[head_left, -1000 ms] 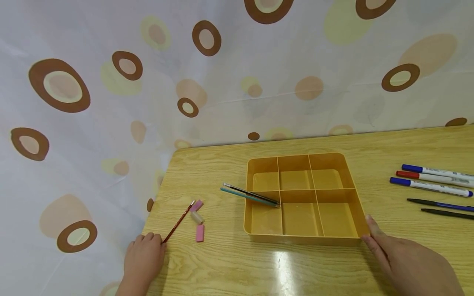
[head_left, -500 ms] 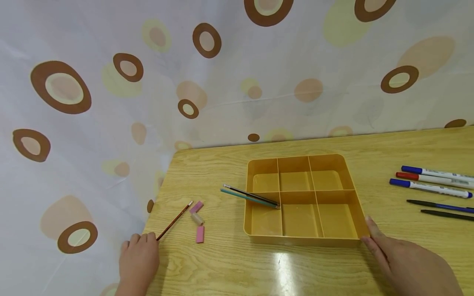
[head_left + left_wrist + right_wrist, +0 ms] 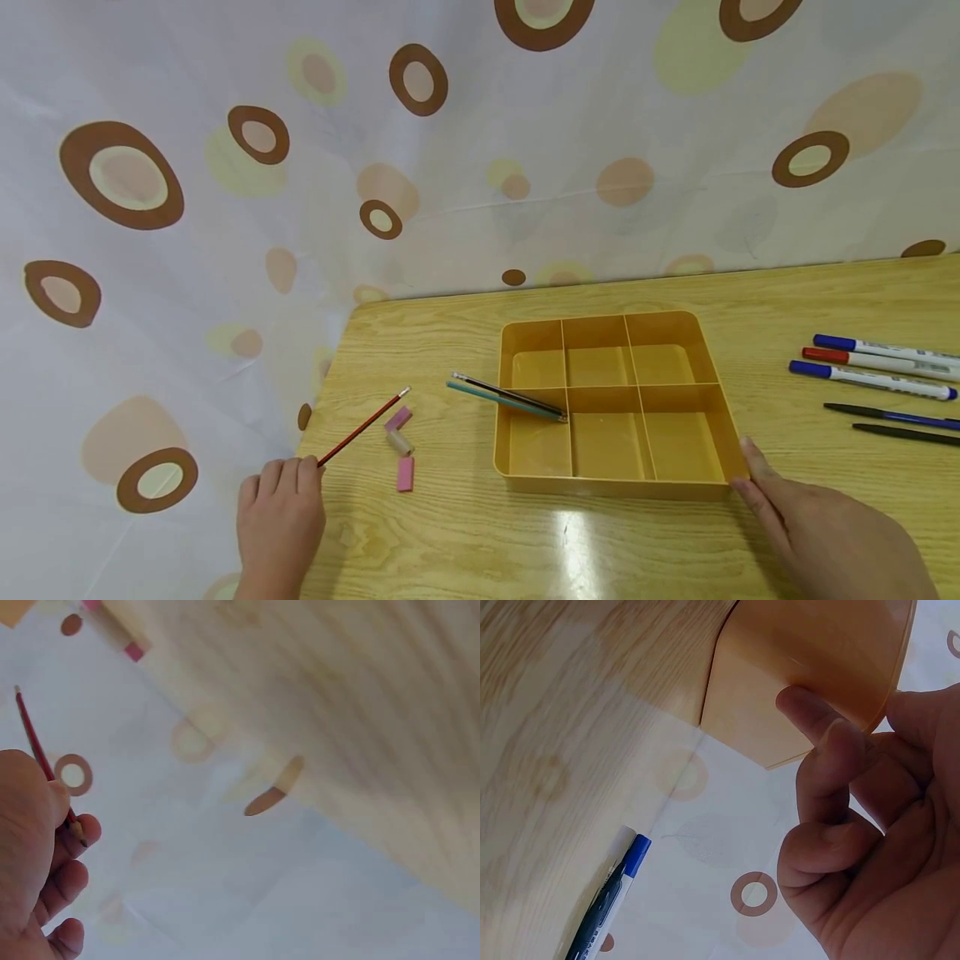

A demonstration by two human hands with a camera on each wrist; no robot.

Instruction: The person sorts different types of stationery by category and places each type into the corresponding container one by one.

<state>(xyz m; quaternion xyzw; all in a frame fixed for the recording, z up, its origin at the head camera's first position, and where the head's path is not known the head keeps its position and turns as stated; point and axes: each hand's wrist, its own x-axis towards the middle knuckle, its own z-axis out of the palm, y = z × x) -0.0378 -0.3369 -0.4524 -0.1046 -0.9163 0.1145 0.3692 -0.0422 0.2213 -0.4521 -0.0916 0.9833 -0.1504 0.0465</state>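
Observation:
My left hand (image 3: 281, 521) pinches a red-and-black pencil (image 3: 363, 426) near its sharpened end. In the left wrist view the pencil (image 3: 34, 736) passes between thumb and index finger, its dark tip showing below the thumb. The eraser end points up and away to the right. At the right, my right hand (image 3: 836, 529) grips the near right corner of a yellow six-compartment organizer box (image 3: 615, 485). The right wrist view shows fingers against the box's outer wall (image 3: 750, 720), the thumb at its rim. A black pencil (image 3: 480, 384) and a teal pencil (image 3: 470, 389) lean in the box's near left compartment.
Between left hand and box lie two pink erasers (image 3: 405, 473) (image 3: 399, 418) and a beige eraser (image 3: 399, 442). Right of the box are blue-capped markers (image 3: 892, 382), a red-capped marker (image 3: 870, 358) and two dark pens (image 3: 900, 429). A patterned cloth (image 3: 480, 125) hangs behind the table.
My left hand has drawn back a little to the left, then risen slightly, and the red pencil's eraser end has swung up and right. The right hand and box stay put.

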